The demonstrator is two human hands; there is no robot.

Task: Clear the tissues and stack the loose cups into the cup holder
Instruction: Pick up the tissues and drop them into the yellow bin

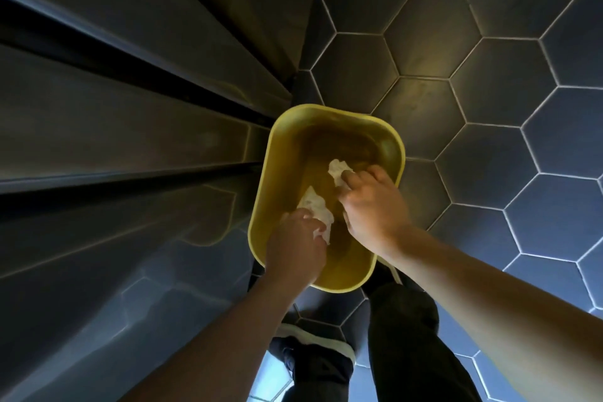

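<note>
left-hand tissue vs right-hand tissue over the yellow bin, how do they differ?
The left hand holds its tissue nearer the camera, by the bin's left wall; the right hand holds its tissue farther in, toward the middle. The left tissue looks larger, with a flap hanging loose past the fingers; the right one is more bunched up. Both are white, crumpled and held above the bin's opening.

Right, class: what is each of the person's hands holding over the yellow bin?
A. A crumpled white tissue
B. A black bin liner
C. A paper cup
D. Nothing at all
A: the left hand and the right hand each grip a crumpled white tissue inside the mouth of the yellow bin.
</note>
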